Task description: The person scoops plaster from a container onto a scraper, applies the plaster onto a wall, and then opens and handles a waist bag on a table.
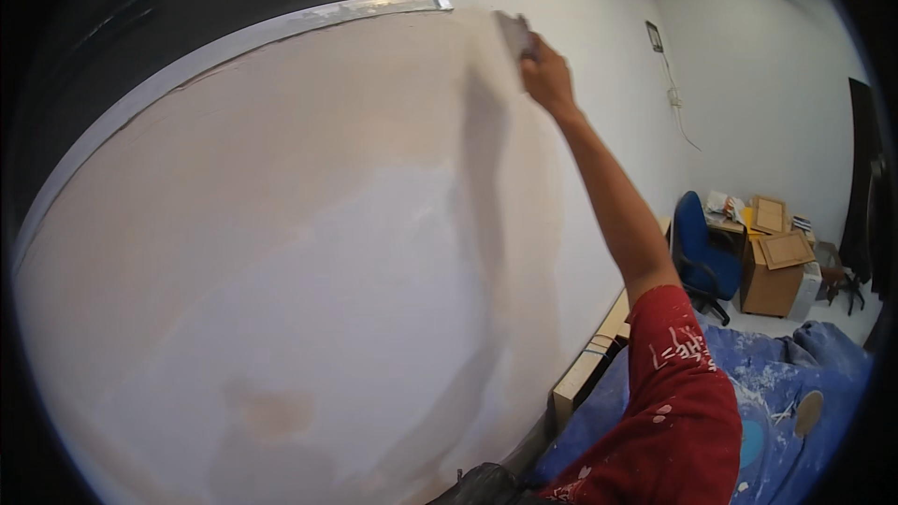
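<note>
My right hand (550,73), at the end of a raised arm in a red sleeve, is closed around a putty knife (513,36). The flat blade meets the wall close to the upper right corner of a beige, filler-smeared area. This wall (327,252) fills most of the view, with a paler patch in its middle and a beige spot lower down. Shadows of my arm fall across it. My left hand is out of view. A dark object (486,486), too unclear to name, shows at the lower edge.
A window frame (281,23) borders the wall's top. At right stand a blue office chair (702,248) and a cardboard box (772,288) with flat pieces on it. White-spattered blue sheeting (786,383) covers the floor; a wooden ledge (585,379) runs along the wall.
</note>
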A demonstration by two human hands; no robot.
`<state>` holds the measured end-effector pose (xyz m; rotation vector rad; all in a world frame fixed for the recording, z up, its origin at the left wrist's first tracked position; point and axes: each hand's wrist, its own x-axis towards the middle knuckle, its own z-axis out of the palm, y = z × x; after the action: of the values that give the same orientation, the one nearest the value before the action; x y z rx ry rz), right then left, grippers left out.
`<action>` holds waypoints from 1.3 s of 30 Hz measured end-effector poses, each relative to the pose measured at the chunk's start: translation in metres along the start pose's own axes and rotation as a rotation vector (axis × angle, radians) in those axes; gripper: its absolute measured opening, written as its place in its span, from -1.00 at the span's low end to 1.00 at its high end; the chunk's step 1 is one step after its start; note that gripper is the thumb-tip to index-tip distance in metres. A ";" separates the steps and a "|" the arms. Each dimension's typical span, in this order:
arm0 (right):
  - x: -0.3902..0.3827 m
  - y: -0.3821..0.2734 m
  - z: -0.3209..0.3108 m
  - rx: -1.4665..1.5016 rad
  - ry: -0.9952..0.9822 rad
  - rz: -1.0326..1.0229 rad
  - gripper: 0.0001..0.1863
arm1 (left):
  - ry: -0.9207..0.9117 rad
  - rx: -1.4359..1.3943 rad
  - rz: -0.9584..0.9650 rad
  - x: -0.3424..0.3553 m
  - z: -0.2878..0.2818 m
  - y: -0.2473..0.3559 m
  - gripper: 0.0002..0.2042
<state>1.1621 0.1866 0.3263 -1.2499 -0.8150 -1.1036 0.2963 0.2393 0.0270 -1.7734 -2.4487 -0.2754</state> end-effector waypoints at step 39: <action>0.036 0.002 0.017 0.131 -0.114 -0.259 -0.62 | -0.024 0.115 -0.007 0.004 0.006 -0.013 -0.28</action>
<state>1.1768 0.1965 0.3623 -1.1265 -1.1422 -1.1706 0.2825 0.2406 0.0208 -1.7314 -2.4341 -0.1114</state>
